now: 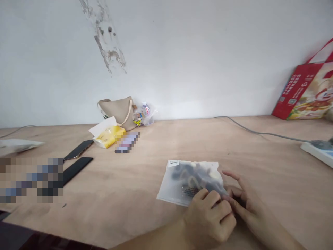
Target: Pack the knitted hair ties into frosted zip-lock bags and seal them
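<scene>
A frosted plastic bag (173, 182) lies on the table in front of me, with a white label at its upper left corner. Dark and cream-coloured soft loops show dimly through it; their exact kind is unclear. My left hand (212, 215) is curled over the bag's near right part, fingers closed on its edge, fingertips mostly hidden. At the bag's right edge, my right hand (246, 199) pinches the corner between the thumb and bent fingers, while its index finger stretches out beside the bag. Both hands almost meet at that corner.
On the wooden table (125, 187), several phones, including a black phone (78, 168), lie at left. Behind them are a yellow tissue pack (110, 136), a beige handbag (118, 111) and a clear bag with a bottle (146, 110). A red carton (299, 92), grey cable (249, 131) and power strip (316, 152) are right.
</scene>
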Tool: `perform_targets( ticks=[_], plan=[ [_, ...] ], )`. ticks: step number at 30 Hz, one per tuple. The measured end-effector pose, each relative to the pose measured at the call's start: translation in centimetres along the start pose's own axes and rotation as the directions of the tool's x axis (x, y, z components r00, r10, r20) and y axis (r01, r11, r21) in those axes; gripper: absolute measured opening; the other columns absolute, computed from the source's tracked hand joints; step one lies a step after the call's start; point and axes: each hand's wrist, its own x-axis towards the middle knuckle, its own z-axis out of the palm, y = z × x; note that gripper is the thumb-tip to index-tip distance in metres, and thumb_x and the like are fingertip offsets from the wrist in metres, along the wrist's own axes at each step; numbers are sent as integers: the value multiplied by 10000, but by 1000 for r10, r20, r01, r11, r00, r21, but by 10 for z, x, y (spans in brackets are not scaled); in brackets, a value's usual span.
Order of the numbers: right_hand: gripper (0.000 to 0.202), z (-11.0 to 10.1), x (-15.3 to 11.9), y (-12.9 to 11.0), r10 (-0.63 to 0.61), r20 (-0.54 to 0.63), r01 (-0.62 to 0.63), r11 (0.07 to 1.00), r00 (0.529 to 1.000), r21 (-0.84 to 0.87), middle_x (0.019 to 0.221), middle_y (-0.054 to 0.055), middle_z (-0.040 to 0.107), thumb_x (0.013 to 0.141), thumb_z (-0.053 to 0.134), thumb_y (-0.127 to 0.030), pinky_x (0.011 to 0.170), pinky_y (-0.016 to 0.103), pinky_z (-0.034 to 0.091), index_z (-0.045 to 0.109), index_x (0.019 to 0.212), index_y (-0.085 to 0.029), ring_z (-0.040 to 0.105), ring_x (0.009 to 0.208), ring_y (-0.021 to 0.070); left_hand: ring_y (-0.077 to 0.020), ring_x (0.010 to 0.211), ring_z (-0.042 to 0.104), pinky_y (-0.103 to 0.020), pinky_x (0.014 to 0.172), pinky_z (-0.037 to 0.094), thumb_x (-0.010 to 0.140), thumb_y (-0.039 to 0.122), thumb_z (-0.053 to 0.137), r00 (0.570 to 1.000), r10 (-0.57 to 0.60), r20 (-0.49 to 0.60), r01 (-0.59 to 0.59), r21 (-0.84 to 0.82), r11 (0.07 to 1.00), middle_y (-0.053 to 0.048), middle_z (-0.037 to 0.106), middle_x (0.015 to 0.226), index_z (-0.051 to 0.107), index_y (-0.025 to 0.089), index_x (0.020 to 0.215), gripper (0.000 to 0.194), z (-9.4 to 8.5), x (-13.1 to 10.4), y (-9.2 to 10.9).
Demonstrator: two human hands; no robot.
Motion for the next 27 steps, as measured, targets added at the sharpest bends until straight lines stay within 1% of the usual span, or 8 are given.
perform_targets(
  ticks=[3, 7, 11, 15, 18, 20, 23, 27],
  plan=[
    [474, -1, 1, 1, -12, -30, 13, 999, 999, 47, 594, -79, 480, 885, 488, -459, 552, 271, 421, 290, 1266, -258, 505, 538, 154, -136, 687, 485, -308, 571, 322, 872, 114, 516, 1000, 3, 5, -3, -32, 999, 1, 598, 703, 570, 152, 626, 254, -5, -4, -8],
    [460, -13, 6, 1, -11, -45, 11, 1000, 999, 9, 560, -86, 444, 877, 514, -450, 496, 258, 356, 306, 1225, -234, 438, 504, 140, -156, 751, 494, -308, 635, 363, 866, 95, 514, 997, -65, 47, 66, -20, 998, -11, 622, 713, 573, 157, 641, 241, -19, -22, -31],
    [500, -19, 11, -1, 1, 26, 0, 999, 1000, -34, 549, -94, 412, 878, 509, -447, 516, 268, 352, 295, 1275, -231, 424, 519, 144, -157, 757, 494, -306, 666, 368, 860, 77, 515, 988, -149, 41, 149, -4, 989, -18, 643, 742, 569, 160, 646, 236, -30, -32, -44],
    [556, -18, 17, 0, 10, 60, -9, 1000, 998, -19, 546, -95, 416, 863, 510, -460, 511, 271, 369, 285, 1309, -218, 443, 509, 149, -165, 773, 513, -322, 689, 369, 892, 267, 529, 996, -83, 37, 84, -16, 996, -21, 654, 812, 626, 174, 786, 171, -18, -19, -37],
    [512, -20, 20, 6, 3, 80, -3, 1000, 997, -2, 554, -91, 454, 861, 519, -446, 513, 273, 383, 319, 1278, -229, 467, 512, 149, -152, 738, 513, -314, 668, 351, 872, 127, 501, 1000, -8, 25, 8, 12, 1000, -6, 629, 716, 607, 166, 706, 201, -6, -9, -32],
    [474, -24, 21, 10, 9, 88, -11, 1000, 996, 18, 590, -72, 526, 868, 513, -453, 522, 279, 392, 321, 1245, -238, 498, 533, 155, -149, 723, 510, -310, 670, 353, 853, 74, 489, 1000, 0, 30, -1, 31, 1000, -6, 620, 685, 592, 161, 665, 231, -5, -9, -34],
    [436, -31, 21, 14, 32, 79, -32, 999, 996, 8, 655, -45, 594, 877, 496, -483, 555, 295, 410, 310, 1198, -253, 549, 579, 171, -154, 734, 521, -312, 699, 372, 845, 60, 486, 997, -44, 57, 42, 31, 999, -18, 630, 699, 595, 153, 686, 213, -20, -19, -44],
    [479, -47, 21, 16, 115, 111, -111, 993, 987, -37, 634, -51, 591, 875, 481, -528, 625, 333, 447, 276, 1219, -265, 607, 642, 206, -161, 756, 544, -313, 726, 386, 828, 37, 506, 989, -130, 70, 130, 1, 991, -22, 657, 728, 598, 159, 756, 170, -55, -40, -59]
  ],
)
